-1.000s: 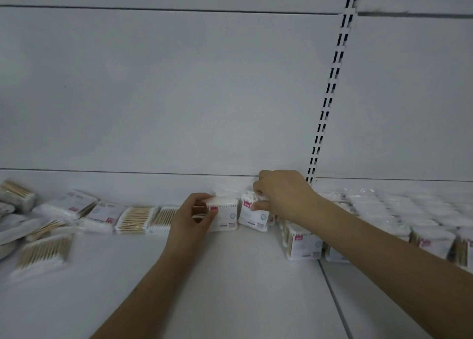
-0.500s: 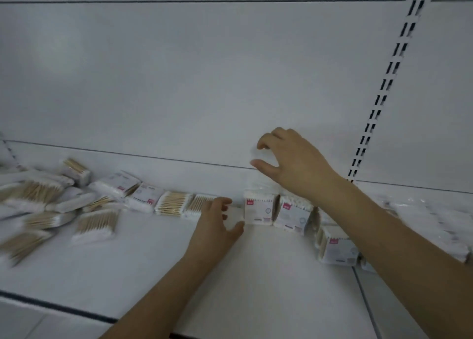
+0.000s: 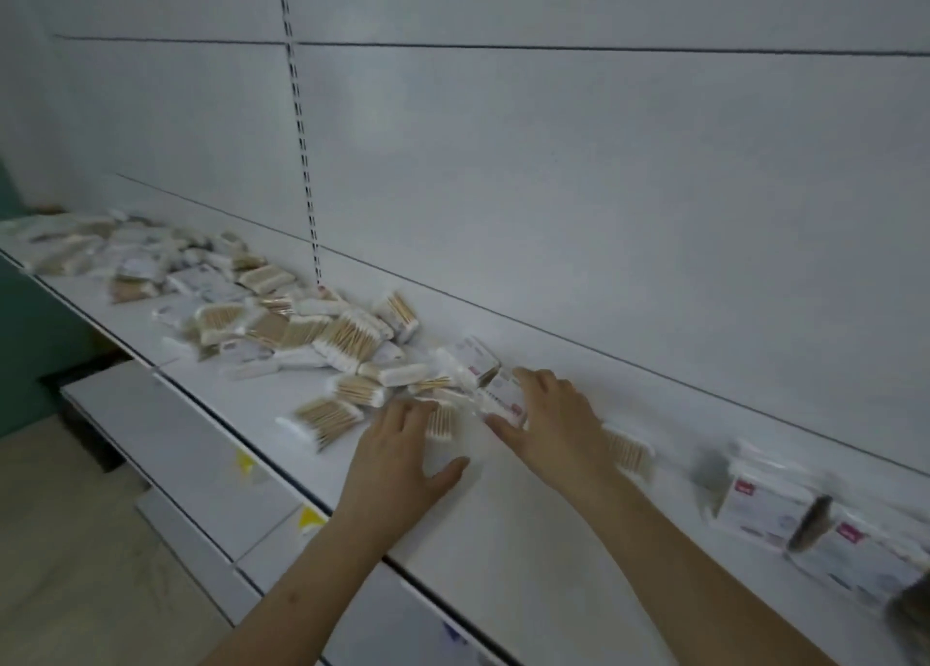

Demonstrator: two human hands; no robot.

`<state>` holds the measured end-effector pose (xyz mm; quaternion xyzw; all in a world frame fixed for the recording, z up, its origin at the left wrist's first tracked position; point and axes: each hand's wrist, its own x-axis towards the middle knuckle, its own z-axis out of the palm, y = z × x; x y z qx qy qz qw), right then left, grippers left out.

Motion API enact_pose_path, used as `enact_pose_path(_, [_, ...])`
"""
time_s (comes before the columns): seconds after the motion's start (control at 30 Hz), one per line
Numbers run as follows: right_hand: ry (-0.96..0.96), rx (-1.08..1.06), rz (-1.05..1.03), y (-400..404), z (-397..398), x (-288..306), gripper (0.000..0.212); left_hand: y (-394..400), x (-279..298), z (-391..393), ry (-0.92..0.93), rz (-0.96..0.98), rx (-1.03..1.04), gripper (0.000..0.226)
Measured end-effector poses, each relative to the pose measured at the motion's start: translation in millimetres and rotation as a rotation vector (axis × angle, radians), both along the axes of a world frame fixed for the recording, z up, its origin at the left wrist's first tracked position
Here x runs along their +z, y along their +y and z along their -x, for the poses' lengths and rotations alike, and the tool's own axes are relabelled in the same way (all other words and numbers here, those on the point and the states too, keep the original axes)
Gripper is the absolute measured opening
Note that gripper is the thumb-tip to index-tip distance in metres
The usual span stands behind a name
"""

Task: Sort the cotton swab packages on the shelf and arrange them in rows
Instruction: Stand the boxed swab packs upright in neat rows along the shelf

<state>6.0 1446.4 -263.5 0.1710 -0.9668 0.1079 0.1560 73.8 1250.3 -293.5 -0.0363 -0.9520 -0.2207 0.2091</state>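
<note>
White plastic with a red label is under my right hand (image 3: 548, 414): the fingers curl over the top of one cotton swab package (image 3: 506, 397) and the thumb comes in from the near side, so I hold it. My left hand (image 3: 397, 456) lies flat on the shelf (image 3: 503, 524), fingers straight and apart, the tips touching another package (image 3: 439, 418) with the wooden sticks showing.

A moment ago both hands worked at the standing packages by the back wall. Now my head has turned to the left and both hands have come to the edge of the loose pile (image 3: 302, 333). I judge that I am taking the next pieces for the row.

Further left the pile spreads along the shelf, many packages lying flat, crossed and one over another. To the right, near the picture's edge, the standing packages (image 3: 770, 507) form the row, blurred. One more package (image 3: 629, 451) lies just behind my right wrist. The crowded neighbours touch the one I hold and may be dragged along with it.
</note>
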Motion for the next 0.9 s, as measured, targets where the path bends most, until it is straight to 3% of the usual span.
enact_pose_path(0.1, [-0.018, -0.038, -0.069, -6, 5, -24, 0.070, -3, -1, 16, -0.120, 0.014, 0.027, 0.076])
enact_pose_path(0.23, [0.161, -0.034, 0.097, -6, 11, -41, 0.032, -9, -4, 10, -0.060, -0.245, 0.028, 0.046])
enact_pose_path(0.37, [0.269, 0.020, 0.207, -4, 9, -43, 0.013, -9, 3, 1, -0.058, -0.456, 0.034, 0.046])
enact_pose_path(0.4, [0.248, 0.017, 0.209, -4, 10, -43, 0.016, -10, 5, 2, -0.061, -0.472, 0.012, 0.051])
enact_pose_path(0.53, [-0.030, 0.004, 0.148, -6, 16, -44, 0.079, -11, 11, 0, -0.032, -0.500, -0.069, 0.038])
enact_pose_path(0.6, [-0.094, 0.011, 0.181, -6, 15, -43, 0.075, -14, 11, 0, -0.026, -0.523, -0.085, 0.039])
enact_pose_path(0.73, [0.115, 0.061, 0.209, -2, 11, -45, 0.038, -17, 8, 3, -0.053, -0.561, -0.070, 0.036])
enact_pose_path(0.9, [0.450, 0.078, 0.211, -9, 2, -36, 0.018, -18, 8, 2, -0.053, -0.626, -0.049, 0.023])
